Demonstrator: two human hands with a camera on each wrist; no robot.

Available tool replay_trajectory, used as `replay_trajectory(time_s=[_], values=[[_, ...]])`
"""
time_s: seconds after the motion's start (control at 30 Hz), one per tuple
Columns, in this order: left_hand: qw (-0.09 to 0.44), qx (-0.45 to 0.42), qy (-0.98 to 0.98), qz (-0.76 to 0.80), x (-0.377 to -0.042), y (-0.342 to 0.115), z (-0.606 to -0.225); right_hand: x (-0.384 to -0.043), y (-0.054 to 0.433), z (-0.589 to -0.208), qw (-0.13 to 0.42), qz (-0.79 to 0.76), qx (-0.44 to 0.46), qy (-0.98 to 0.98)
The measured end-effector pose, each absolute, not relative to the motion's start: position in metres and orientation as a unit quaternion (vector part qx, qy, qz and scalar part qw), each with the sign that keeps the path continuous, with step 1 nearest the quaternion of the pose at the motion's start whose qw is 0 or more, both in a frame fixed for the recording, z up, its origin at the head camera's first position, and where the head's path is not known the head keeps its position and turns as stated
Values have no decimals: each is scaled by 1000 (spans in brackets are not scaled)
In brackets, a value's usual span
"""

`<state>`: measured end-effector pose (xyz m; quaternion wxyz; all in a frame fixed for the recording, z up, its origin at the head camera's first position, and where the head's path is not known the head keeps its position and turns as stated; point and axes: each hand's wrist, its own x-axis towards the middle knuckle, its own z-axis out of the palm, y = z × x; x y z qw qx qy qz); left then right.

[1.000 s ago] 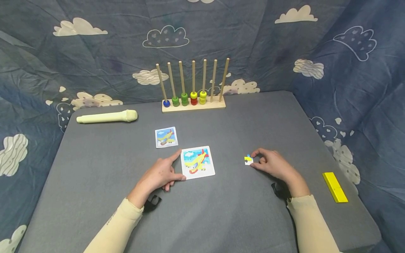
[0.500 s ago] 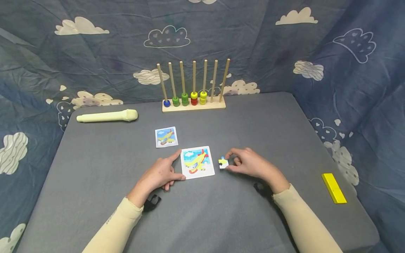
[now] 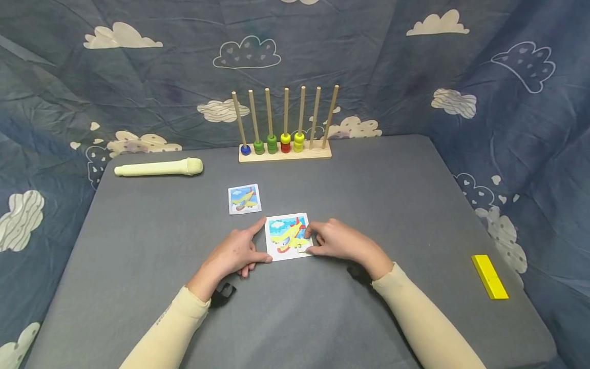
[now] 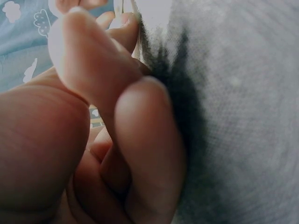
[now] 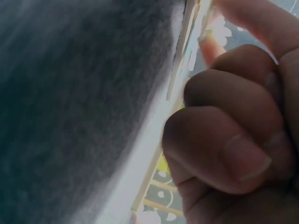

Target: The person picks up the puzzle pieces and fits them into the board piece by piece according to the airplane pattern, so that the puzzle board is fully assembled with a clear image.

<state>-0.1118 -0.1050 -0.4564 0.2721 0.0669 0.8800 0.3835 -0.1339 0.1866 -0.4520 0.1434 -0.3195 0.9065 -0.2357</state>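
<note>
A square jigsaw puzzle (image 3: 288, 233) with a yellow airplane on a blue sky lies on the grey table. My left hand (image 3: 236, 252) rests at its left side, straight index finger at the upper left corner and thumb at the lower left one. With thumb and index finger my right hand (image 3: 343, 240) pinches a small puzzle piece (image 3: 302, 250) over the puzzle's lower right corner; the fingers partly cover it. In the right wrist view the other fingers (image 5: 219, 144) are curled beside the puzzle's edge.
A small card (image 3: 245, 199) with the same airplane lies behind the puzzle. At the back stands a wooden peg rack (image 3: 286, 155) with colored beads. A pale yellow toy microphone (image 3: 159, 168) lies back left, a yellow block (image 3: 490, 277) at the right edge of the table (image 3: 276, 318).
My right hand has carried the puzzle piece leftward from the open table onto the right side of the puzzle. My left hand has kept its place at the left edge.
</note>
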Motion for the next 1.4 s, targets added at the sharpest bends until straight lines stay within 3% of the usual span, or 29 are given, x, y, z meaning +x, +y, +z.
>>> replay_trajectory(time_s=[1.4], values=[[269, 74, 882, 381, -112, -105, -457, -130, 177, -458, 166, -266, -280, 908]])
